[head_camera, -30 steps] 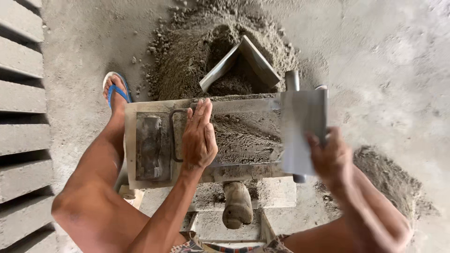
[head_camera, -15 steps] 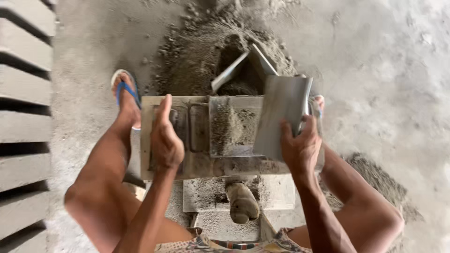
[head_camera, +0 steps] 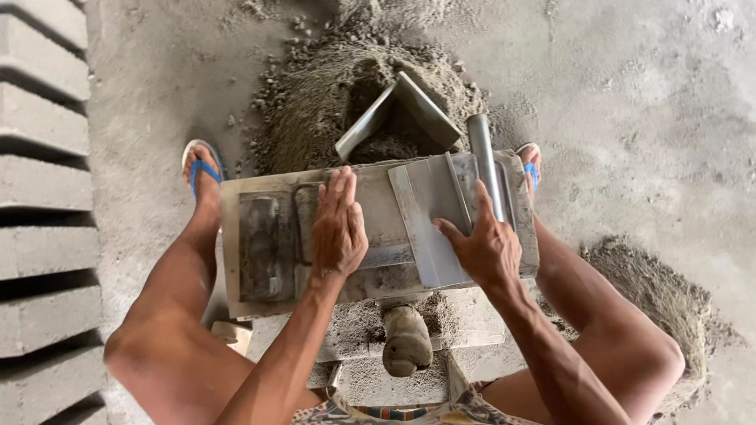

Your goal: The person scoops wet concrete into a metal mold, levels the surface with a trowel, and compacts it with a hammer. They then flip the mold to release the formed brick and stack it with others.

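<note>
Both hands press flat on a block mould (head_camera: 260,244): left hand (head_camera: 339,228) open-palmed, right hand (head_camera: 484,248) apparently seating its metal lid (head_camera: 441,212).

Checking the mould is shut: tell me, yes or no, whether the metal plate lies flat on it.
Yes: the metal plate lies flat on the mould, with the right hand pressing on it and the left hand beside it.
</note>
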